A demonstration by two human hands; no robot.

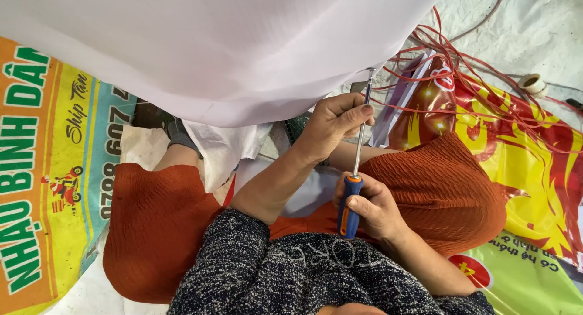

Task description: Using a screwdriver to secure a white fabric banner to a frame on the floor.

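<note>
A large white sheet (231, 47) hangs across the top of the view over my lap. My right hand (373, 208) is closed round the blue and orange handle of a screwdriver (350, 202). Its thin metal shaft runs up to the lower edge of the sheet, where the tip meets a small fitting. My left hand (334, 123) is raised just left of the shaft, fingers curled against the sheet's edge, with a fingertip touching the shaft. What it grips under the sheet is hidden. My legs in rust-orange trousers (443, 187) lie below.
Tangled red straps (486, 90) lie at the upper right over a red and yellow printed banner (534, 169). A small tape roll (533, 83) sits further right. An orange, green and blue banner (42, 169) covers the floor at left. A crumpled white cloth (225, 148) lies between my knees.
</note>
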